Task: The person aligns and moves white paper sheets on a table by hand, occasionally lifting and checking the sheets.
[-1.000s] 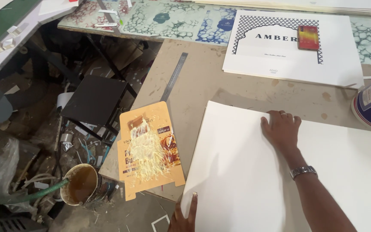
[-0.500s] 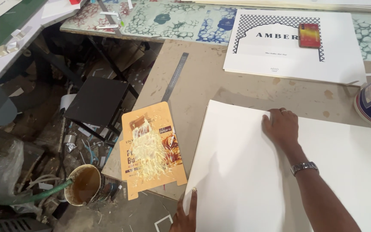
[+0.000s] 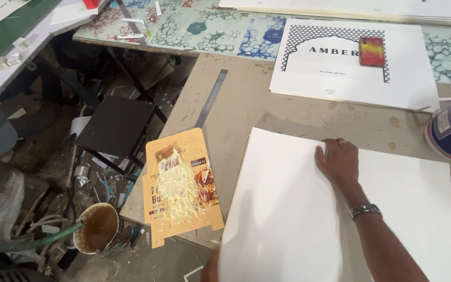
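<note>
R hand [image 3: 339, 159] flat, fingers spread, pressing large white rectangular board [image 3: 309, 219] | L hand [image 3: 211, 266] blurred at board's near edge, grip unclear | glue-smeared orange flattened carton [image 3: 181, 185] just beside

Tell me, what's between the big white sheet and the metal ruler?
Only bare brown tabletop lies between the white sheet and the ruler, as the head view shows.

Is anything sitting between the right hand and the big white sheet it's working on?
Nothing visible: the right hand lies flat, directly on the white sheet. The flattened orange carton lies beside the sheet's left edge.
</note>
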